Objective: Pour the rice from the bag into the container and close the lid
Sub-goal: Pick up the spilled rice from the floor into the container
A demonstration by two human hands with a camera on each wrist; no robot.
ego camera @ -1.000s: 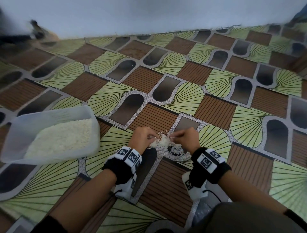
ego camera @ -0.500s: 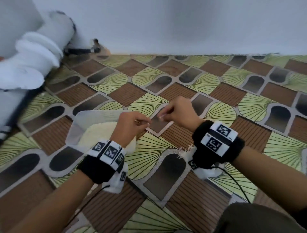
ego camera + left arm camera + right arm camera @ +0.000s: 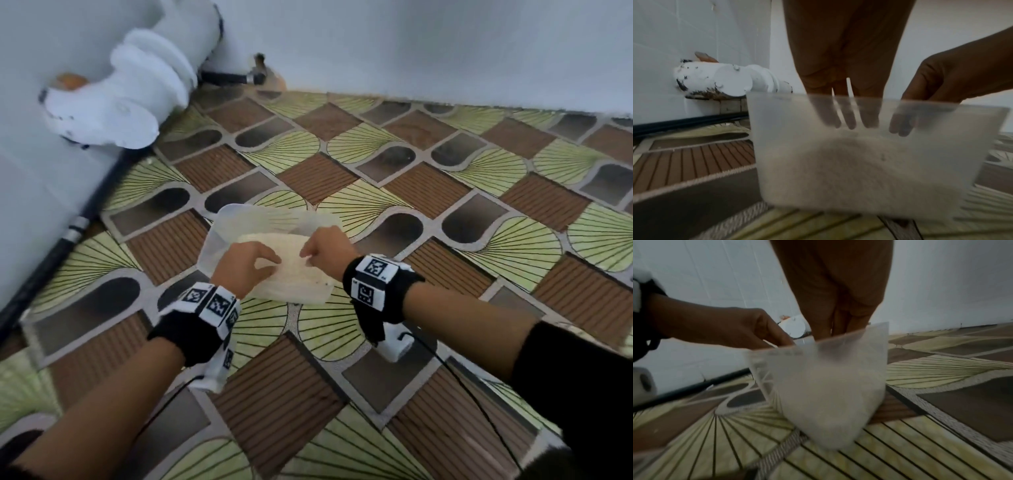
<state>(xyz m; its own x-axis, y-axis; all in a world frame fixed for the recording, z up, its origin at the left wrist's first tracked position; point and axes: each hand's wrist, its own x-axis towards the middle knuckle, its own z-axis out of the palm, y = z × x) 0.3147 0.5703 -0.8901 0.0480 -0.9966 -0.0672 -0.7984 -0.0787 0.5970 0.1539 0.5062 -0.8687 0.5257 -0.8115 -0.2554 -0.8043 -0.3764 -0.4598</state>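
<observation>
- Your left grip (image 3: 248, 265) is hanging over the near left part of the container (image 3: 219, 236), fingers (image 3: 818, 86) reaching straight down past the rim and holding nothing that the left wrist view shows.
- Through the cloudy wall, those fingertips are showing just above the rice (image 3: 859, 170); you cannot tell whether they are touching it.
- Your right grip (image 3: 327, 248) is hovering over the near right part of the same container, fingers bunched and pointing down inside the rim.
- Whether this grip is pinching any grains, you cannot tell: the tips are blurred behind the plastic.
- The two hands are sitting near each other, apart, with a strip of rice showing between them.
- The container is resting on the floor (image 3: 308, 394), lidless, with white rice heaped inside well below the rim.
- Both wrists are wearing black bands with white marker tiles, the left (image 3: 209, 305) and the right (image 3: 373, 281).
- The floor is showing a pattern of brown ribbed squares, green fans and dark rounded patches.
- Further off to your left, a white pipe (image 3: 144, 85) is standing out from the pale wall, and a black pipe (image 3: 51, 260) is running along the wall's foot.
</observation>
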